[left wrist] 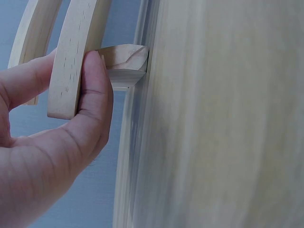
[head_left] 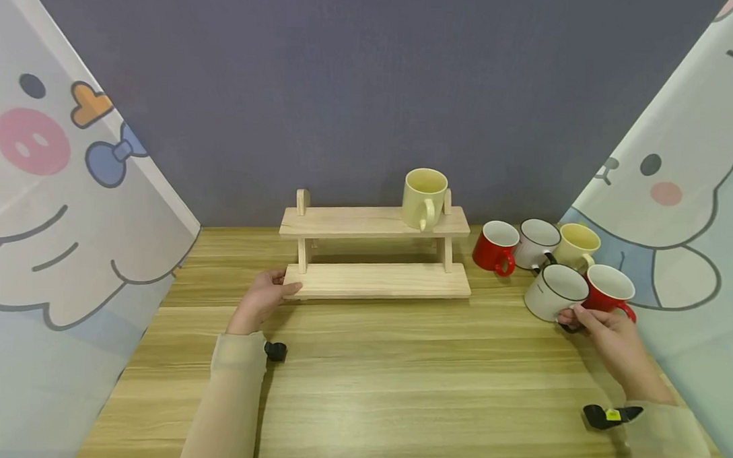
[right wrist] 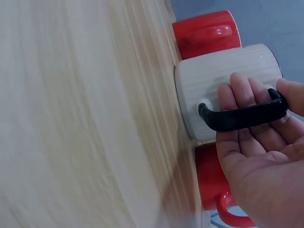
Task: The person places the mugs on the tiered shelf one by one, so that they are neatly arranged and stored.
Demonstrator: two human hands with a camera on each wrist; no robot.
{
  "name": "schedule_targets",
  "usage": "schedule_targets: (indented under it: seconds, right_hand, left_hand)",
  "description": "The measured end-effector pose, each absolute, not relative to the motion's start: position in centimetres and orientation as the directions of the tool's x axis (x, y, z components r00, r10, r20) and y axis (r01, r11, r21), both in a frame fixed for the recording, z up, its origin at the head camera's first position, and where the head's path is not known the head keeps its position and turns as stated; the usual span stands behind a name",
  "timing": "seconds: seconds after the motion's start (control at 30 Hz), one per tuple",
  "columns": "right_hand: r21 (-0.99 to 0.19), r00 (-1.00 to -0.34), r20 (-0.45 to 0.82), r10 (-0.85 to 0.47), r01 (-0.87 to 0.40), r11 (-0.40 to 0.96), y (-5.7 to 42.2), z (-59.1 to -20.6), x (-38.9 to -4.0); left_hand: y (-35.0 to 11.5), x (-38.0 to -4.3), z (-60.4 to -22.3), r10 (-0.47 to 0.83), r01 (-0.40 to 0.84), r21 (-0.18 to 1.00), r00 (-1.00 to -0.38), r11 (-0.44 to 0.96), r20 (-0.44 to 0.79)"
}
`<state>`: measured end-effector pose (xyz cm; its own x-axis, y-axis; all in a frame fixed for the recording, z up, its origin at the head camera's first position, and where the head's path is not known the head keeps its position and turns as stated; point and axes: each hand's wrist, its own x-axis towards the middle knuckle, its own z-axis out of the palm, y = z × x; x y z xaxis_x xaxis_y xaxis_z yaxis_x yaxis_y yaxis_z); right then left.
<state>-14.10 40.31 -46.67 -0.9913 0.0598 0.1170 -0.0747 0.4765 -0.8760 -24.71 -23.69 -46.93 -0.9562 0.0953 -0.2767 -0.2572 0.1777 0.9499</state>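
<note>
A small two-tier wooden shelf [head_left: 377, 281] stands against the back wall. My left hand [head_left: 264, 296] pinches the left end of its lower board, thumb on one face and fingers on the other, as the left wrist view shows. One yellow mug [head_left: 421, 200] is upright on the right of the upper tier. On the right, my right hand [head_left: 608, 332] holds the black handle [right wrist: 244, 116] of a white mug [head_left: 555, 293], fingers passed through it and thumb on its top end. In the right wrist view that mug stands upright on the table.
Close around the held mug are a red mug [head_left: 495, 247], another white mug [head_left: 536, 243], a second yellow mug [head_left: 575, 245] and another red mug [head_left: 608, 288]. Cartoon-printed panels [head_left: 671, 179] flank the wooden table [head_left: 367, 391], with a dark wall [head_left: 347, 87] behind.
</note>
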Motion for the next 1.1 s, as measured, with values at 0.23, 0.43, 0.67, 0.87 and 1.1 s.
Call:
schedule_targets:
  seconds: [0.23,0.43,0.67,0.87,1.1]
  right_hand:
    - [-0.885,-0.987,0.11,0.118,-0.043,0.464,39.2,-46.5,-13.2]
    - [-0.989,-0.988,0.119,0.099,-0.109,0.098,37.6,-45.7,-12.6]
    - [-0.967,-0.981,0.193,0.026,-0.195,-0.167,35.0,-43.4,-12.4]
    - [-0.966,-0.978,0.21,0.009,-0.209,-0.155,32.5,-41.6,-12.6]
    - [-0.976,-0.977,0.2,-0.067,-0.193,-0.105,29.9,-40.2,-13.0]
  left_hand:
    - [-23.5,-24.6,-46.7,0.093,-0.268,0.947,-0.953,0.178,-0.288]
    - [-23.5,-24.6,-46.7,0.096,-0.269,0.949,-0.953,0.163,-0.286]
    - [-23.6,-24.6,-46.8,0.081,-0.264,0.946,-0.956,0.189,-0.283]
    - [-23.6,-24.7,-46.8,0.089,-0.257,0.948,-0.957,0.186,-0.277]
    - [-23.7,-24.7,-46.9,0.098,-0.26,0.95,-0.955,0.172,-0.28]
